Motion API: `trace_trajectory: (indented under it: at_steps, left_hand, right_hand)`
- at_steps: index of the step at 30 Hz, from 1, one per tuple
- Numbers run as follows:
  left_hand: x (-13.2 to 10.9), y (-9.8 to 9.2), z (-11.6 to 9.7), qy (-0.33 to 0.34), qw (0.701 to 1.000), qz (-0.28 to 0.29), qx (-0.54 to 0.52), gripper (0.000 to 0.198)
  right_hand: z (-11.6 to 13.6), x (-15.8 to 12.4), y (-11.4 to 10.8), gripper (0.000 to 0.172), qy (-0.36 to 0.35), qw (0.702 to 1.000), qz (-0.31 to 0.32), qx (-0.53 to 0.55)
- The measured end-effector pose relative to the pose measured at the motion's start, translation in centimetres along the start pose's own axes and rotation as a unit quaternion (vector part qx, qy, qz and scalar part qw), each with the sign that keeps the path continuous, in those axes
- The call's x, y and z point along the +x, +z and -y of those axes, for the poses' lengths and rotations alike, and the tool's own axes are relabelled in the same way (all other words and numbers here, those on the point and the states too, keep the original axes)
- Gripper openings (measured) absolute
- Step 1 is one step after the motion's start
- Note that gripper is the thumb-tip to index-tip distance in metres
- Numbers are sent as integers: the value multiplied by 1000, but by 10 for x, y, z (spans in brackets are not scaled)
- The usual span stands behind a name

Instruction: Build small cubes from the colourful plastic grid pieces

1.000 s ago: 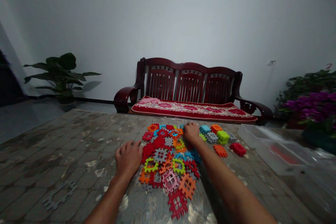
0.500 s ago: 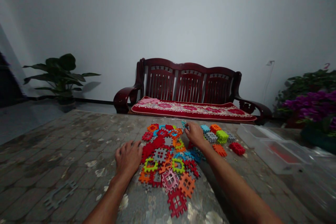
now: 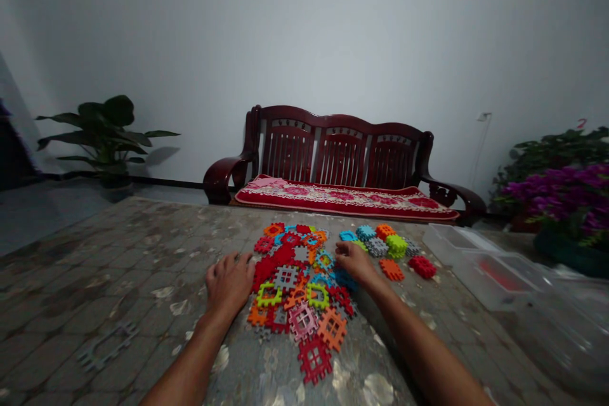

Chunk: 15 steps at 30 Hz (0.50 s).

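Observation:
My left hand (image 3: 231, 282) rests on the table with its fingers spread and slightly bent. Its fingertips lie beside the left edge of a spread of toothed plastic building tiles, close to a red tile (image 3: 267, 269). Over the right edge of that spread is my right hand (image 3: 354, 261), its fingers a little bent and nothing visible between them. Dark blue tiles (image 3: 346, 279) lie just under it, partly covered. A light blue tile (image 3: 325, 259) lies left of its fingertips. Nearer me are a pink window tile (image 3: 303, 321), an orange one (image 3: 332, 328) and a red one (image 3: 314, 359).
Stacked tiles by colour stand right of my right hand, among them a green stack (image 3: 396, 245) and a red stack (image 3: 422, 266). Clear plastic boxes (image 3: 495, 282) sit at the right. A grey tile frame (image 3: 108, 347) lies far left. Beyond the table is a wooden bench (image 3: 340, 139).
My right hand has come slightly nearer to me, away from the teal piece seen at its fingertips. A light blue tile now shows over the yellow-green one. The left hand stays put.

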<state>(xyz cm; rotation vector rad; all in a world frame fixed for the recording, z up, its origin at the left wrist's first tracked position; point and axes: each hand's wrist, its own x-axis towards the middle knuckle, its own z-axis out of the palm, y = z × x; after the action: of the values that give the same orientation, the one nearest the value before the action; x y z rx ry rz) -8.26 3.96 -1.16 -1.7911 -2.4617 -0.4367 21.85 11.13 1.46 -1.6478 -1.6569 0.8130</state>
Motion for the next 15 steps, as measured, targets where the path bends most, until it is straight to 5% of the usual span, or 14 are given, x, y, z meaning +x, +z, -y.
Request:
trace_trajectory:
  at_steps: [9,15]
  left_hand:
    - [0,2,0,-3,1000,-7,-7,46]
    - [1,3,2,3,1000,-9,-3,45]
  right_hand:
    - [23,-34,2,68,-73,955,32,-287]
    - [30,-42,5,61,-82,926,24,-367]
